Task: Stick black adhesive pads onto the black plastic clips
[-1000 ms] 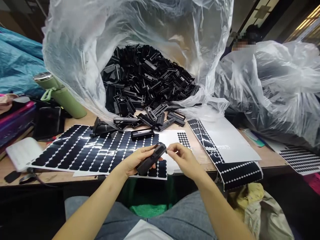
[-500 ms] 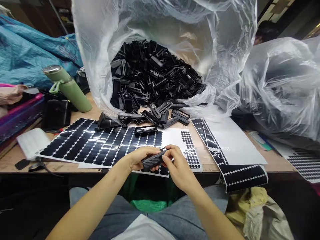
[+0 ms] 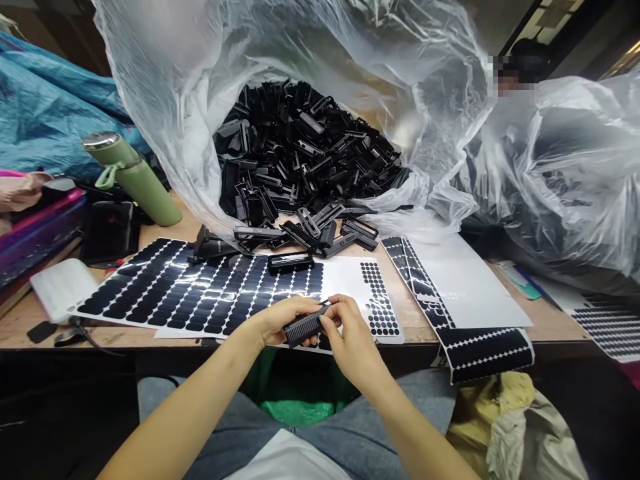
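A black plastic part (image 3: pixel 303 328) with a ribbed, carbon-fibre-like face is held between my hands above the table's front edge. My left hand (image 3: pixel 277 321) is closed around its left end. At its right end, the thumb and fingers of my right hand (image 3: pixel 353 337) are closed on the part; whatever lies under those fingertips is hidden. Below and behind my hands lies a sheet of black oval stickers (image 3: pixel 200 293), with small round ones (image 3: pixel 383 303) at its right side. One loose black part (image 3: pixel 291 262) rests on that sheet.
A clear plastic bag (image 3: pixel 165 133) lies open at the back, spilling a heap of black parts (image 3: pixel 310 153). A green bottle (image 3: pixel 137 177) and a white box (image 3: pixel 63 290) stand left. More sticker sheets (image 3: pixel 487 353) hang over the edge at right. A person's head shows behind another bag (image 3: pixel 575 173).
The part in my hands has tilted slightly, and my right thumb has shifted a little left along it. The big bag's upper film has sagged to the left.
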`<action>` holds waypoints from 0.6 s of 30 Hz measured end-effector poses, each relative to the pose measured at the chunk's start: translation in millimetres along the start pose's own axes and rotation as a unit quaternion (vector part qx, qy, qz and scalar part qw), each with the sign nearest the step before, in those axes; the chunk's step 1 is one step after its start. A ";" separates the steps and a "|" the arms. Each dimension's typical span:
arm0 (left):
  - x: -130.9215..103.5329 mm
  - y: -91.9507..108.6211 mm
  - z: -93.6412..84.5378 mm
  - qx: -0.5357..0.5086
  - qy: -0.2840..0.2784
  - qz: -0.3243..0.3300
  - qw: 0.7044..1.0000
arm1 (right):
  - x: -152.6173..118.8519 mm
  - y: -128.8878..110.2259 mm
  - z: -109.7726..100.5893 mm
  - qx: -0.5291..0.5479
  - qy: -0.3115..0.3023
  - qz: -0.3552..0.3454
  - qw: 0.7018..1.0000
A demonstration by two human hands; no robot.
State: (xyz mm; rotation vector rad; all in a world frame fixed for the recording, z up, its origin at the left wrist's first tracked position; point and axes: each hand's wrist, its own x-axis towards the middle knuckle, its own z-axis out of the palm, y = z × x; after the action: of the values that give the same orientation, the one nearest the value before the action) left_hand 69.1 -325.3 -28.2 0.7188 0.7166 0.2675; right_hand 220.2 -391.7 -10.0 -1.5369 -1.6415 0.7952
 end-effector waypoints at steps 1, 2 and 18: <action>-2.0 1.2 -2.2 0.005 0.012 0.001 1.000 | 2.9 6.1 1.1 -0.014 0.022 0.008 1.000; -5.1 3.2 -4.9 0.008 0.026 0.005 1.000 | 6.4 13.1 2.1 -0.034 0.045 0.021 0.998; 0.0 -9.8 -8.4 -0.002 0.146 0.105 0.984 | 0.6 40.1 26.2 -0.245 0.022 0.117 0.962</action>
State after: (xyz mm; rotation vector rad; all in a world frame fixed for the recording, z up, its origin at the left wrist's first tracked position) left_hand 63.3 -328.3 -39.3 0.7598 0.9187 0.5751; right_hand 219.7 -386.3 -57.6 -2.1068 -1.7265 0.4836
